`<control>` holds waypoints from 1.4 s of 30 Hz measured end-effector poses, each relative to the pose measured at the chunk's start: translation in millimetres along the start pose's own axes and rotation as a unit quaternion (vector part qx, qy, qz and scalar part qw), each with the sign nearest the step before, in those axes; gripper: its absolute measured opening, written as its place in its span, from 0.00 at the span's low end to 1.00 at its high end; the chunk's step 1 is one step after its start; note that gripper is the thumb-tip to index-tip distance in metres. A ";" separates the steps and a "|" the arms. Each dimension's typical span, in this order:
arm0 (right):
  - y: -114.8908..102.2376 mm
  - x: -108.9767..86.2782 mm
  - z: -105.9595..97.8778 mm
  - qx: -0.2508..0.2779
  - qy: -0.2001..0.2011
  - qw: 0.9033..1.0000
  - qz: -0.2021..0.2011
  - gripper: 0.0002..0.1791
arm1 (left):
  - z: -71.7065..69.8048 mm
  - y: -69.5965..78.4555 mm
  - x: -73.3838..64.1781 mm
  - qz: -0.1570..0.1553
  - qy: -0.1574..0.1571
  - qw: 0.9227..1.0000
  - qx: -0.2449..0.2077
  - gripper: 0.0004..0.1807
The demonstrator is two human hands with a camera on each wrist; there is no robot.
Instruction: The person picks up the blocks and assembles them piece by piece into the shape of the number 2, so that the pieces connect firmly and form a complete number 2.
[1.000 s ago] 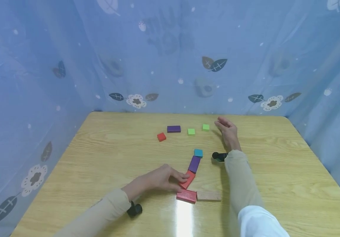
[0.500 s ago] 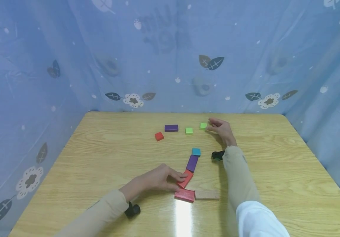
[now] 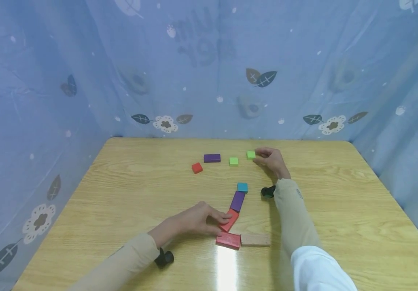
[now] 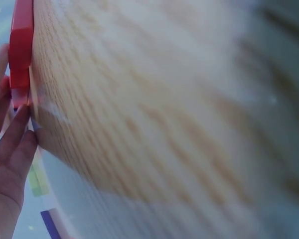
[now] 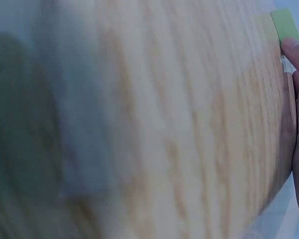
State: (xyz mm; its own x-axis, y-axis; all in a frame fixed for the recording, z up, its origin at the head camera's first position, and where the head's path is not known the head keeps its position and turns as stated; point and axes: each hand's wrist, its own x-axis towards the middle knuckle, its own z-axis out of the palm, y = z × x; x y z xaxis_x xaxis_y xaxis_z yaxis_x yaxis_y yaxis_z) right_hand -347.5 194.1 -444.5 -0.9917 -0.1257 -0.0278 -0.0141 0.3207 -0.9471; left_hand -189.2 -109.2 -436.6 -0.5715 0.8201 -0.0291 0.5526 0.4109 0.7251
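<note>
In the head view, my left hand (image 3: 199, 218) rests its fingertips on an upper red block (image 3: 230, 220), and its thumb touches a lower red block (image 3: 228, 240). The left wrist view shows relaxed fingers beside the red blocks (image 4: 22, 35). At the back of the table, my right hand (image 3: 272, 161) holds the right edge of a light green block (image 3: 251, 155) between thumb and finger. A thumb lies against that green block (image 5: 285, 25) in the right wrist view, where the other fingers are partly out of frame.
A purple block (image 3: 238, 201) and a blue block (image 3: 242, 187) continue the line from the red blocks. A plain wooden block (image 3: 255, 239) abuts the lower red one. Behind lie another green block (image 3: 233, 161), a purple block (image 3: 212, 158) and a small red block (image 3: 197, 168).
My right hand has moved left to the farther green block, and its thumb and finger have closed on the edge. The left hand has stayed at the red blocks.
</note>
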 end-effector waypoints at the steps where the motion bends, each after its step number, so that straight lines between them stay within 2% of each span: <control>1: 0.1 0.8 0.4 -0.007 0.002 1.000 -0.001 0.24 | 0.0 -0.3 -0.2 0.001 0.001 1.000 0.000 0.24; 6: 1.5 6.4 0.2 -0.038 -0.007 0.999 -0.004 0.25 | 0.4 -1.1 -0.1 0.013 0.004 1.000 0.004 0.23; 10: -0.3 10.4 -0.4 -0.056 -0.038 0.998 -0.003 0.30 | 0.8 -1.7 -0.1 0.016 0.004 1.000 0.002 0.23; 13: -2.5 10.7 -1.3 -0.070 -0.058 0.996 -0.005 0.28 | 1.3 -1.9 -0.6 0.018 0.004 1.000 0.007 0.23; 16: -2.2 8.0 -4.7 -0.072 -0.059 0.996 -0.002 0.26 | 2.6 -0.8 -0.4 0.024 0.001 1.000 0.013 0.23; 20: -3.4 4.9 -10.4 -0.074 -0.036 0.997 -0.010 0.25 | 1.9 0.7 0.2 0.021 0.001 1.000 0.015 0.23; 29: -11.1 2.6 -22.2 -0.046 0.054 0.997 -0.013 0.22 | -0.5 -0.1 -1.6 0.000 0.006 1.000 0.007 0.24; 36: -17.4 2.0 -25.5 -0.044 0.083 0.995 -0.018 0.22 | -1.4 0.7 -1.6 -0.005 0.006 1.000 -0.001 0.23; 42: -30.2 -2.5 -19.8 -0.028 0.088 0.995 -0.044 0.24 | -1.1 2.1 -1.0 -0.003 0.007 1.000 0.001 0.23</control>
State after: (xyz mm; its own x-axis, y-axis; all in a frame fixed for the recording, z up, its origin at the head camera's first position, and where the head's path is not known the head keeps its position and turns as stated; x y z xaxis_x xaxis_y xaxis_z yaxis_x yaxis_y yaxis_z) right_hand -347.1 203.4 -409.5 -0.9932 0.0092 0.1162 -0.1047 0.3682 -0.9238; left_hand -188.2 -109.6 -434.3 -0.5833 0.8119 -0.0244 0.5499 0.4168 0.7238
